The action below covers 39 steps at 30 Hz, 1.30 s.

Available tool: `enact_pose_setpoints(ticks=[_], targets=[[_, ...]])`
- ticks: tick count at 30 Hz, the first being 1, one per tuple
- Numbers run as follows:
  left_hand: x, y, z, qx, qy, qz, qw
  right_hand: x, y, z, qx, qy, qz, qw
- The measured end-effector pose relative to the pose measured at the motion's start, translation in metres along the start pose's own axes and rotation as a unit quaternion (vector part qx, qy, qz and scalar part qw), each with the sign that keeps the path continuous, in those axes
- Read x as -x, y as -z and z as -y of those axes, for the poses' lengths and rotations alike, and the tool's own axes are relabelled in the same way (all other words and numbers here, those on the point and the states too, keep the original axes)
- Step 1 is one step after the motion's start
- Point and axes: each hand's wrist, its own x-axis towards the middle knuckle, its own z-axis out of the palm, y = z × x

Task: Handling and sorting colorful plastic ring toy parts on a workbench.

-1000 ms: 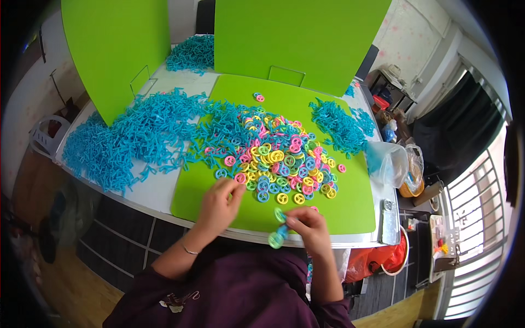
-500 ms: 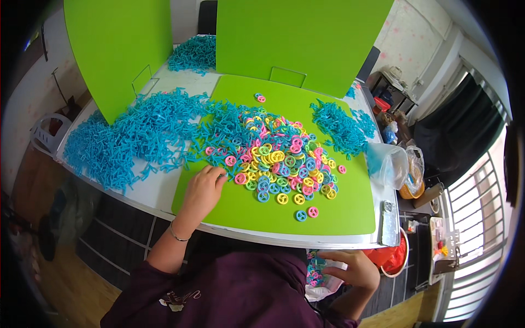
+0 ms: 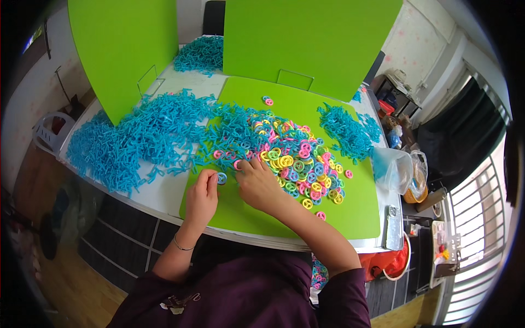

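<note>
My left hand [image 3: 202,198] is closed in a pinch at the near left of the green mat [image 3: 257,221]. A small blue plastic wheel [image 3: 221,178] shows at its fingertips. My right hand [image 3: 258,185] reaches across from the right, its fingers bent down at the near left edge of a mixed pile of pink, yellow, green and blue wheels [image 3: 298,164]. Next to its fingertips lies a pink wheel [image 3: 238,164]; whatever these fingers grip is hidden. Many short blue plastic pieces [image 3: 232,128] adjoin the pile at its left.
More blue pieces are heaped on the white table [image 3: 167,188] at left, at the back and on the mat's right [image 3: 344,131]. Green boards [image 3: 306,44] stand behind. A clear plastic bag [image 3: 391,169] and a phone [image 3: 392,227] lie at the right edge.
My right hand has come up from the bag of wheels below the table edge to the pile. My left hand stays near the mat's left, now with a blue wheel showing. The view has shifted slightly.
</note>
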Motion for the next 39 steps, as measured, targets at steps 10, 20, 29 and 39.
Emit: enact_pose_setpoints(ticks=[10,20,29,39], targets=[[-0.002,0.002,-0.003,0.088,0.073,0.02,0.993,-0.006,-0.021,-0.022,-0.029,0.045,-0.12,0.991],[-0.002,-0.002,-0.002,0.091,0.084,0.036,0.992,-0.011,-0.016,-0.019,-0.053,0.01,0.002,0.999],[-0.002,0.0,-0.003,0.111,0.08,0.029,0.99,-0.009,0.002,-0.036,-0.145,-0.01,-0.096,0.985],[0.0,-0.001,-0.004,0.07,0.079,0.044,0.993,-0.012,-0.007,-0.018,-0.069,-0.051,0.04,0.995]])
